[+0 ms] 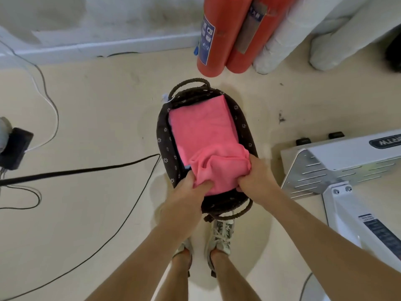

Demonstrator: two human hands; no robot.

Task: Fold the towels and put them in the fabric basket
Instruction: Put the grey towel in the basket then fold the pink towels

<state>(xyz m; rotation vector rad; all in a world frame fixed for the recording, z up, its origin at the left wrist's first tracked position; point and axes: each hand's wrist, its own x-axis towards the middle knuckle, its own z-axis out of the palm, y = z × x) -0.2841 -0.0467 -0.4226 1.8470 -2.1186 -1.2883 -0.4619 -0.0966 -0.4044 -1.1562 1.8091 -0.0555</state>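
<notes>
I see the pink towel (204, 129) lying in the dark fabric basket (163, 135) on the floor, its far part flat and folded, its near end bunched up. My left hand (186, 198) is clenched on the bunched cloth at the near left corner, thumb pressed on top. My right hand (258, 174) grips the same bunch on the right side. Two red fire extinguishers (219, 40) stand beyond the basket, and a black cable (86, 170) runs across the floor at left.
</notes>
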